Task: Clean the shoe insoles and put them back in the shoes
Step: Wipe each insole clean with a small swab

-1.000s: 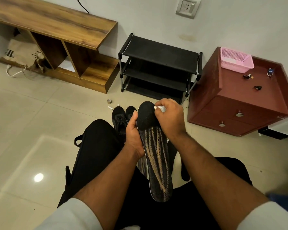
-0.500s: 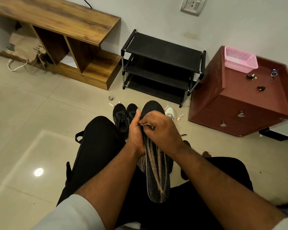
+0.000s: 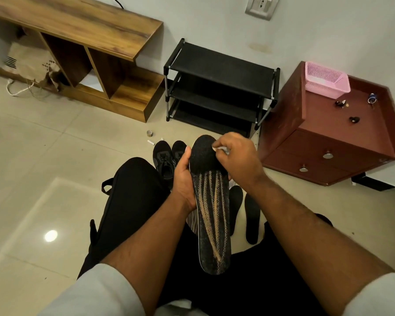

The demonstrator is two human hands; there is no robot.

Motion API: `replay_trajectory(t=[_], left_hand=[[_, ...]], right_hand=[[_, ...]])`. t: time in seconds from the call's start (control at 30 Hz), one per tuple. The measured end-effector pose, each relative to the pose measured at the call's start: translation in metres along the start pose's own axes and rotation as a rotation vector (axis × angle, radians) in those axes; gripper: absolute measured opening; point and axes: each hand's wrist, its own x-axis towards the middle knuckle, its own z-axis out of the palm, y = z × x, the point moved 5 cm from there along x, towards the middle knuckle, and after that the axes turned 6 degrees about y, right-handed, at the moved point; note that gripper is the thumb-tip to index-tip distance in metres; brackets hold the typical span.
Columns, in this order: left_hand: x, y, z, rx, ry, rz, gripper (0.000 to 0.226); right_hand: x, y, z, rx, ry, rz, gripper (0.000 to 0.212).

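Gripping the long edge of a black insole with tan streaks, the left hand curls round its side, thumb lying up along the edge toward the toe. The right hand pinches a small white wipe in its grip and presses it on the insole's toe end, at 12 o'clock of the left hand's hold. The insole is held over the person's lap, toe pointing away, heel toward the body.

Just beyond the left hand, at 11 o'clock of the insole, a pair of black shoes stands on the tiled floor. At 4 o'clock of the insole two plain black insoles lie on the floor, partly hidden by the right forearm. Another striped piece shows under the held insole; what it is cannot be told.

Farther out at 12 o'clock stands a black shoe rack against the wall. At 10 o'clock is a wooden shelf unit, and at 2 o'clock a dark red cabinet carrying a pink basket and some small items.
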Motion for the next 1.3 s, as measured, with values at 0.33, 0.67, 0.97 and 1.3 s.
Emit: replay_trajectory(t=[0.33, 0.67, 0.97, 1.3], left_hand=[[0.004, -0.002, 0.003, -0.023, -0.011, -0.005, 0.071], [-0.005, 0.006, 0.0, -0.032, 0.032, 0.021, 0.066], [0.0, 0.005, -0.002, -0.003, 0.077, 0.009, 0.073], [-0.006, 0.011, -0.003, -0.066, 0.056, 0.047, 0.072]], right_hand=[[0.001, 0.001, -0.007, -0.036, -0.031, -0.014, 0.015], [-0.004, -0.008, 0.002, -0.046, -0.238, -0.194, 0.013], [-0.042, -0.003, -0.003, 0.031, -0.229, -0.199, 0.01], [-0.039, -0.012, 0.0, 0.039, -0.21, -0.246, 0.011]])
